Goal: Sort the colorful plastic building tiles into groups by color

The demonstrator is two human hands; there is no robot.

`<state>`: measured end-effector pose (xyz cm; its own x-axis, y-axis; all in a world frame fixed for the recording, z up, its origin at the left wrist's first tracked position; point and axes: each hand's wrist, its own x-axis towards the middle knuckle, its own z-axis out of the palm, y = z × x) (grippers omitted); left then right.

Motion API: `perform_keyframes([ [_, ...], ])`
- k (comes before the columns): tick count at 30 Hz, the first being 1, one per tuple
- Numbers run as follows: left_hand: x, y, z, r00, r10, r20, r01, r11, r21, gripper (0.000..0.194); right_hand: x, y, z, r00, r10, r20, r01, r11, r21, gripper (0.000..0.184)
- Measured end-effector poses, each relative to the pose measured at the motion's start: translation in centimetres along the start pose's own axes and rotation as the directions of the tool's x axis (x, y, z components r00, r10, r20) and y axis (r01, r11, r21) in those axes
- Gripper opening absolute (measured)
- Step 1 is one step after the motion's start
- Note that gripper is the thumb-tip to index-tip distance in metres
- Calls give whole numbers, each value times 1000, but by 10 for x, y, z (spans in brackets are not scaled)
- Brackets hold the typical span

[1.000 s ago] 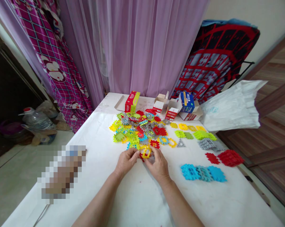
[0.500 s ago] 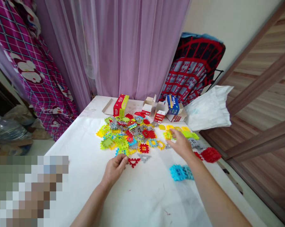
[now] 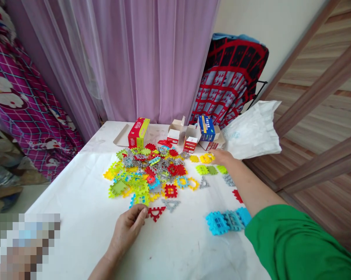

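Across the white-covered table [image 3: 76,202], a heap of interlocking plastic waffle blocks [image 3: 143,175] in yellow, lime, red, grey and blue spreads out in the middle. The right hand [image 3: 220,156] reaches out over the far side of the table with its fingers extended, just beside a few yellow blocks [image 3: 206,158]; whether it has hold of one cannot be told. The left hand [image 3: 126,229] rests at the near edge of the heap, half curled, its fingertips near a red triangular block [image 3: 156,212]; whether anything is inside its curl is hidden. A grey triangular block [image 3: 171,204] lies just beside that red one. A row of blue blocks [image 3: 224,221] lies joined on the right, below a green sleeve [image 3: 297,245]. Behind the heap stand a closed red-and-yellow box [image 3: 138,133], two opened white-and-red cartons [image 3: 177,132] [image 3: 191,139] and an upright blue box [image 3: 206,128]; the cartons' insides do not show. A flat cardboard sheet [image 3: 120,135] lies behind the red-and-yellow box, and a crumpled white plastic bag [image 3: 252,130] hangs off the far right corner, its contents unseen.
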<state>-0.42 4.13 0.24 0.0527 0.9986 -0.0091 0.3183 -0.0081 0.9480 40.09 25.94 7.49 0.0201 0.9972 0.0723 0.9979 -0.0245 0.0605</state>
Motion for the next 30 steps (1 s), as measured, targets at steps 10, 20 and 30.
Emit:
perform_keyframes([
  [10,-1,-9,0,1000,24,5,-24,998,60,37,15,-5,6,961,-22,275,53,993,-104,62],
  [20,-1,-6,-1,1000,22,7,-22,997,78,37,14,-6,8,952,-24,304,65,990,-124,72],
  [30,0,-3,0,996,29,-90,-35,998,-60,38,-9,-48,-18,989,-146,36,149,985,-89,36],
])
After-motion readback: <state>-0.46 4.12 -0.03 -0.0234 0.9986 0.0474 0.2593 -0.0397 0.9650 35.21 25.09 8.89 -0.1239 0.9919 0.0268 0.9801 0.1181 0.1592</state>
